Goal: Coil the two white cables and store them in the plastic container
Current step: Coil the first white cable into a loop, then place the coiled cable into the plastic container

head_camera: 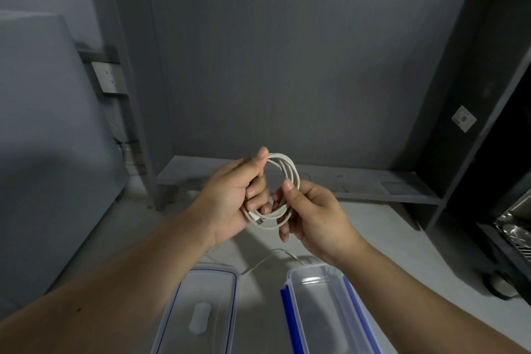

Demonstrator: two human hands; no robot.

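Coiled white cable (pixel 290 171) — held between both grips: left grip (pixel 230 195) curled round one side, right grip (pixel 313 215) pinching the other. Second white cable (pixel 265 260) — loose below the grips, near lid (pixel 207 282) and open plastic container (pixel 290 274).

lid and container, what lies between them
Head view: a loose white cable crosses the far end of the gap between lid and container; the rest is bare.

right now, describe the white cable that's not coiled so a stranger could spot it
At the bottom sit a clear lid, left, and a blue-clipped container, right. Behind the gap between them a thin white cable lies loose on the pale surface. Unlike the coiled cable gripped by the left hand and right hand, it lies untouched.
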